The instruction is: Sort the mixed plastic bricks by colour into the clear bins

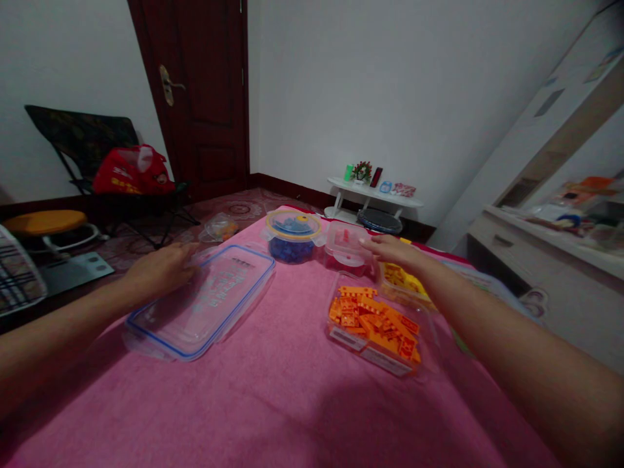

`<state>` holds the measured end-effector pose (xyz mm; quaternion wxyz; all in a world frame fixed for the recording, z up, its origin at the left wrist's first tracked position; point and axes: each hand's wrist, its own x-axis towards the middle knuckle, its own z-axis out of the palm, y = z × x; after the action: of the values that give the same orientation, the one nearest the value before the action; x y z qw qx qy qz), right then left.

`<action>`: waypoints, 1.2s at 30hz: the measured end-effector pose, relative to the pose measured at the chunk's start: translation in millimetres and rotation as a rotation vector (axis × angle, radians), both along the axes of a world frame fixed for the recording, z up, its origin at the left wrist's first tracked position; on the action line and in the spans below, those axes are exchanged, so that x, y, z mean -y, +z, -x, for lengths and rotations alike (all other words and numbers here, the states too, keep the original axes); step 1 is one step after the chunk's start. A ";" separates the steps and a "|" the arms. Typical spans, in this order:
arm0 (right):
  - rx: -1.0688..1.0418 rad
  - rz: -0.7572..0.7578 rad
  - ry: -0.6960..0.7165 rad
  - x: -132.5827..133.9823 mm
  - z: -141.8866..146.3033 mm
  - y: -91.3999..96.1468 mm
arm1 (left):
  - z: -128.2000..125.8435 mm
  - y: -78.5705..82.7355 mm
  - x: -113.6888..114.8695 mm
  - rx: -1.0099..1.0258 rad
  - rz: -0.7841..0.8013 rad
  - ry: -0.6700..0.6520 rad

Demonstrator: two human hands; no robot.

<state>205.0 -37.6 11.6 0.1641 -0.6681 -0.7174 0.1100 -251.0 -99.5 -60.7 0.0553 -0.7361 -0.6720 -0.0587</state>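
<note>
Left hand (164,269): at the left edge of a clear, blue-sealed lid (207,305); grip cannot be told. Right hand (391,251): fingertips at the right side of a clear lidded box (345,239), red contents; grip likewise unclear. Nearer the wearer than that box: clear tub (358,345) of orange bricks (373,320). All on a pink-covered surface (263,396).

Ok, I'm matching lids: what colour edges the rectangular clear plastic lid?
Blue edges the rectangular clear plastic lid; head view.
</note>
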 end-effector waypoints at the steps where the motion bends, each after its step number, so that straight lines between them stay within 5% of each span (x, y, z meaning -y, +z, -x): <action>1: -0.070 0.032 -0.001 -0.9 3.7 -3.2 | 4.6 -2.4 -5.1 0.025 0.031 0.016; 5: -0.200 0.129 0.011 1.2 4.1 -2.2 | 19.3 -8.3 -21.3 0.124 0.101 0.038; 9: -0.209 -0.185 0.006 21.4 15.1 10.4 | 21.7 0.1 -21.7 0.206 0.011 0.053; 12: -0.345 -0.331 0.194 61.0 48.7 17.6 | 19.2 16.5 -15.7 0.408 -0.008 0.103; 17: -0.356 -0.226 0.506 150.0 117.8 11.8 | 4.4 52.8 8.9 0.975 0.203 0.145; 22: -0.249 -0.136 0.632 206.1 169.9 -14.2 | -27.7 80.2 48.3 1.185 0.281 0.065; 29: 0.070 -0.324 0.760 217.0 197.2 -52.7 | -50.0 90.7 70.8 1.303 0.249 -0.001; 36: -0.093 -0.459 0.810 212.6 184.1 -72.4 | -46.1 74.9 71.0 1.370 0.131 0.003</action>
<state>20.9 -250.2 -60.8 0.2834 -0.2750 -0.9181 0.0337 -204.9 -170.5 14.2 -0.4266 -0.5341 -0.5585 -0.4700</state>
